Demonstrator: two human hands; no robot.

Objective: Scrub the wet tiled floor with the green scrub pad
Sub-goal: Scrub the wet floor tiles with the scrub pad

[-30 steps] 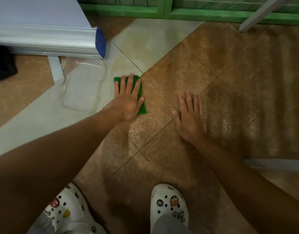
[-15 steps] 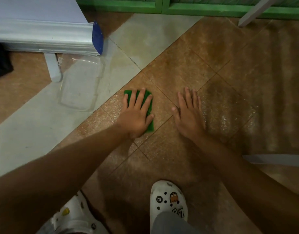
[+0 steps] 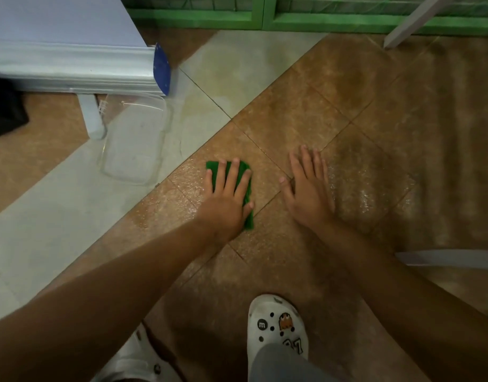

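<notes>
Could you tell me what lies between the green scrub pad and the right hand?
Only bare, wet brown tile with a grout line, in the head view: nothing sits between the scrub pad under the left hand and the right hand.

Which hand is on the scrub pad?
The left hand, fingers spread flat on the green scrub pad; the right hand lies on bare wet tile.

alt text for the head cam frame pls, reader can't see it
Left hand presses a green scrub pad flat on a wet brown tiled floor, while the right hand rests open on the tiles beside it. A clear plastic container lies to the left, and a white clog shows below.
</notes>
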